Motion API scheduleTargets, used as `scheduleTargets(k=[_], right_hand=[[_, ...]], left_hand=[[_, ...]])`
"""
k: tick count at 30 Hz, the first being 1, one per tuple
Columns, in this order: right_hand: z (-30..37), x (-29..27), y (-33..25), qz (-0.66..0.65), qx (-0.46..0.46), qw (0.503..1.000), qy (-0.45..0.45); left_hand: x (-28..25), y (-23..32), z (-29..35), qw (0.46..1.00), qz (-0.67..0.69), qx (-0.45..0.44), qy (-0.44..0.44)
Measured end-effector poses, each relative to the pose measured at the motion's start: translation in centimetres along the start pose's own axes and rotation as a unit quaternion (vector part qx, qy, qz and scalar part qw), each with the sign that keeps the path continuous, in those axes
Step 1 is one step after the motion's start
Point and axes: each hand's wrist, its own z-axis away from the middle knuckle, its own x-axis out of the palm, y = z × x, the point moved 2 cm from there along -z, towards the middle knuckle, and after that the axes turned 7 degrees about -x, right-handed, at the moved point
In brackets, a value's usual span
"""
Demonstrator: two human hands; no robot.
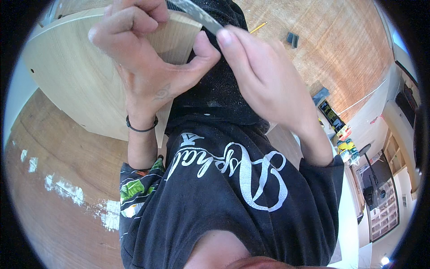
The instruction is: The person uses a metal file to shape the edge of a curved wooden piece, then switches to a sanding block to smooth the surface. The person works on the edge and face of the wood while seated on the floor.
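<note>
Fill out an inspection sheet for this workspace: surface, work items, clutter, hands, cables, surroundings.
Surface: brown wood, streaked with white smears at lower left.
Work items: grey mottled strip, running out past the top edge; pale wood panel at left, with a curved edge and a small dark hole.
Clutter: yellow pencil and dark block at upper right.
Hands: right hand grips the strip's end; left hand is curled in front of the panel, its hold unclear.
Cables: thin pale line at right, cannot tell whether a cord.
Surroundings: bright light at lower right.
</note>
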Motion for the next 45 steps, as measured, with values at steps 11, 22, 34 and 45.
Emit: scheduleTargets(k=[11, 22, 34, 45], right_hand=[[1.4, 2.0, 2.2, -0.286, 0.115, 0.943, 0.128], [-2.0, 0.2, 3.1, -0.227, -0.093, 0.967, 0.07], [-3.1, -0.8, 3.0, -0.095, -0.191, 0.975, 0.062], [-5.0, -1.3, 3.8, -0.11, -0.243, 0.963, -0.049]], left_hand=[[-0.7, 0.6, -0.1, 0.999, -0.053, -0.006, -0.011], [-0.2, 0.6, -0.7, 0.999, -0.029, -0.014, 0.013], [-0.4, 0.5, -0.5, 0.999, -0.04, -0.029, 0.008], [-0.5, 0.6, -0.4, 0.999, -0.034, -0.026, 0.004]])
